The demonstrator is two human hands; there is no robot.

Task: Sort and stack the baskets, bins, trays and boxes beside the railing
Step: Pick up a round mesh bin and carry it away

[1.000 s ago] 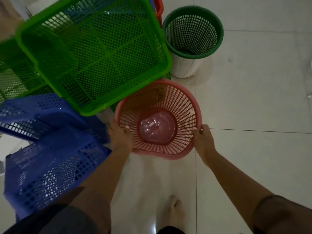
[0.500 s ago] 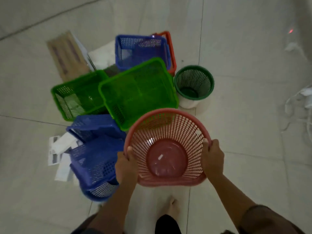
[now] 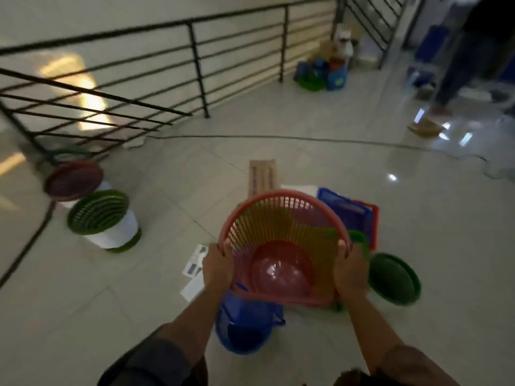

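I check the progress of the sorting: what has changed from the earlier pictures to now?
The pink basket went from the floor up into the air, lifted clear of the pile; the view has swung up to the railing. Unchanged: the left hand and right hand grip its rim on opposite sides.

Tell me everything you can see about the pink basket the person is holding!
The pink basket is round, looks like plastic, and has thin slats down its sides, a thick rim and a solid shiny bottom. It is lifted off the floor and tilted so its open mouth faces the camera. The left hand grips the rim on one side and the right hand grips the other. Other coloured baskets show through its slats.
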